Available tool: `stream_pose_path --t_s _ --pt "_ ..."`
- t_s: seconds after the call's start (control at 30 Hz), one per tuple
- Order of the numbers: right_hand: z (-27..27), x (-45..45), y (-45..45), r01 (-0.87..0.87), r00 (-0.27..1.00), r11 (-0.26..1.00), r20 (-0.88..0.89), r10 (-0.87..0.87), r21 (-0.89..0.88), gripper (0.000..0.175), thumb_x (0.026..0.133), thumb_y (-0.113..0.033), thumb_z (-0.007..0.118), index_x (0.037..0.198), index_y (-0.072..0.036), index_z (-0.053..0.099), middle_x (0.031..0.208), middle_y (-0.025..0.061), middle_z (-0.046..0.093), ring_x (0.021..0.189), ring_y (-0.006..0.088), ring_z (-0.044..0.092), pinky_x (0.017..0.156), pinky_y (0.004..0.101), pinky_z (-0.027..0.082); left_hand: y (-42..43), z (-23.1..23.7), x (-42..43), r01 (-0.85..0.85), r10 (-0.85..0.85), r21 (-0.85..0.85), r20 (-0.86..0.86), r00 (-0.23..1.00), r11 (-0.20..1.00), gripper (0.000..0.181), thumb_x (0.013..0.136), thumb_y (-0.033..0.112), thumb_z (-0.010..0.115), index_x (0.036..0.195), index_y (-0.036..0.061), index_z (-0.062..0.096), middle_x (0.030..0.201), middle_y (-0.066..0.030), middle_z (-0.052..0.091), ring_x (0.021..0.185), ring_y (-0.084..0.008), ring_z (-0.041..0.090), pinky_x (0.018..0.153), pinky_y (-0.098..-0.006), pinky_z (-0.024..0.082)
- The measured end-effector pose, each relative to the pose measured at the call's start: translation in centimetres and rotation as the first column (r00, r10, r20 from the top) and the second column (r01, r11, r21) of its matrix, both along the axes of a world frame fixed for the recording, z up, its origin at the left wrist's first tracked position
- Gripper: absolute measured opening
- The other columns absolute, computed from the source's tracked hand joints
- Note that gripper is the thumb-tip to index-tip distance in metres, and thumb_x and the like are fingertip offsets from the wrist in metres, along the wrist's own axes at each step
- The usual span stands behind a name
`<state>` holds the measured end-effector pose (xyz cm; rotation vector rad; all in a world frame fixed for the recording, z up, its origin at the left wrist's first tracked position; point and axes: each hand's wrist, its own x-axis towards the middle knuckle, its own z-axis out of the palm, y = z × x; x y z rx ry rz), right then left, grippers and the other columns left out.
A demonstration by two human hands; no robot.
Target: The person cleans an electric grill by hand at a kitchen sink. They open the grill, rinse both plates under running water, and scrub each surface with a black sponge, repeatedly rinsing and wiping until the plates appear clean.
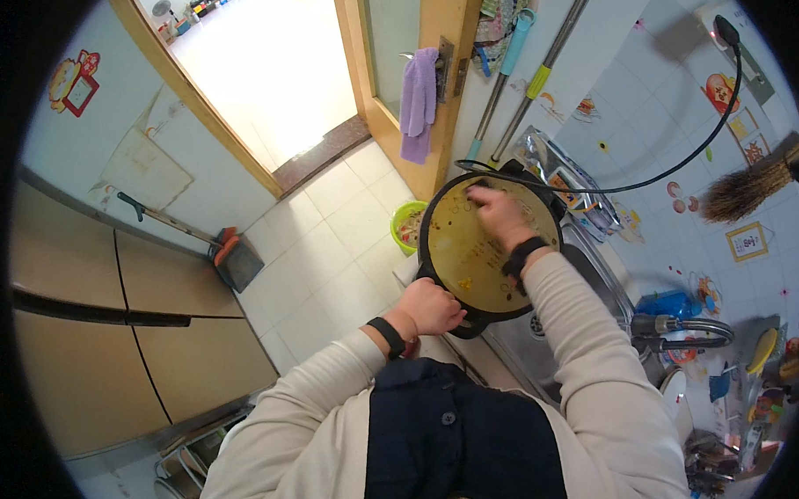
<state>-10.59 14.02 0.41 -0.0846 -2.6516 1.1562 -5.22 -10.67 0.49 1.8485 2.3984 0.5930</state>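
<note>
A round black pan, perhaps an electric one, sits tilted at the edge of the sink, with yellowish liquid and dark bits over its inside. My left hand grips the pan's near rim or handle at its lower left. Over the pan's inside is my right hand, slightly blurred; its fingertips are at a small dark thing near the far rim, which I cannot make out. A black cord passes over the pan's far edge and runs to a plug at the wall.
The steel sink and its faucet lie right of the pan. A green bin with scraps stands on the floor beside it. Two mop poles, a door with a purple towel, a dustpan and a fridge are around.
</note>
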Motion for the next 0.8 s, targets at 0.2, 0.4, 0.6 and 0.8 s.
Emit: stream_pose_path --t_s 0.2,0.4,0.6,0.8 --pt "-0.3 0.3 1.1 -0.086 0.996 0.99 -0.017 0.088 0.116 0.04 0.084 0.004 0.044 0.118 -0.006 0.064 0.121 0.0168 0.062 0.114 0.0306 0.059 0.096 0.0334 0.046 -0.1 0.1 -0.1 0.004 -0.004 0.036 0.005 1.0 0.999 0.034 0.083 0.031 0.058 0.054 0.0132 0.06 0.059 -0.0013 0.061 0.059 -0.0243 0.061 0.058 -0.0372 0.046" --pt "1.5 0.1 4.1 0.229 0.938 0.956 0.221 -0.267 0.183 0.04 0.086 0.002 0.046 0.123 -0.006 0.06 0.121 0.0112 0.063 0.113 0.0272 0.059 0.094 0.0332 0.047 0.0 0.0 0.0 -0.02 0.021 0.036 -0.006 1.0 0.999 0.034 0.083 0.031 0.058 0.054 0.0131 0.06 0.059 -0.0014 0.062 0.057 -0.0247 0.061 0.056 -0.0379 0.046" --pt "0.4 -1.4 -3.9 -0.375 0.925 0.923 0.107 0.366 0.09 0.046 0.077 0.009 0.048 0.12 -0.002 0.06 0.125 0.0179 0.06 0.12 0.0309 0.055 0.101 0.0326 0.042 0.1 0.1 0.0 -0.011 0.011 0.021 0.006 1.0 1.0 0.034 0.082 0.031 0.058 0.053 0.0129 0.059 0.058 -0.0014 0.061 0.058 -0.0246 0.061 0.056 -0.0373 0.046" --pt "1.9 -2.3 3.3 0.006 0.918 0.921 0.363 -0.159 0.389 0.051 0.086 -0.001 0.054 0.136 -0.007 0.049 0.145 0.0148 0.042 0.133 0.0285 0.042 0.109 0.0337 0.034 0.0 0.1 0.0 -0.018 0.017 0.035 0.028 0.999 0.999 0.033 0.082 0.03 0.058 0.054 0.0123 0.06 0.06 -0.0016 0.062 0.058 -0.0248 0.06 0.057 -0.0372 0.046"
